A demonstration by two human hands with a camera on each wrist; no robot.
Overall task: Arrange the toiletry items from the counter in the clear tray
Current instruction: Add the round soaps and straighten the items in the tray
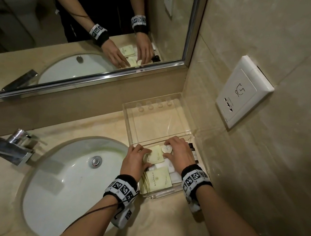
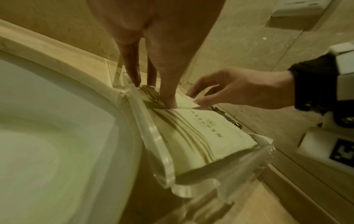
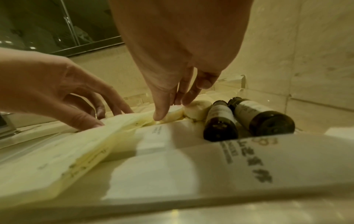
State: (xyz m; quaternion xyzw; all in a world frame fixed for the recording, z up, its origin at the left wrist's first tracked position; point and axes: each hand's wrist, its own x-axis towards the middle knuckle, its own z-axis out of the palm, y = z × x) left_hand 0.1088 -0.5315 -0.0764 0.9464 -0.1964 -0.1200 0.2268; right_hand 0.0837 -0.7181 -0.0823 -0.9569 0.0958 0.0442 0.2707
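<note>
We see a white oval sink basin (image 1: 53, 183) with a chrome drain plug (image 1: 96, 162) and chrome faucet (image 1: 10, 151), a metal-framed mirror (image 1: 25, 21) above, and a white wall socket (image 1: 243, 91) on beige tiles (image 1: 280, 35).

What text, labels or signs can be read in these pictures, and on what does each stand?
Wall socket plate: a line-drawn face sign, no words.
Pale sachets: logo and printed line, too small to read.
White box: Chinese characters, too blurred.
Dark bottles: labels unreadable.

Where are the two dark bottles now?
Right wrist view: the dark bottles lie side by side at the right of the clear tray, beside the round soaps.
</note>
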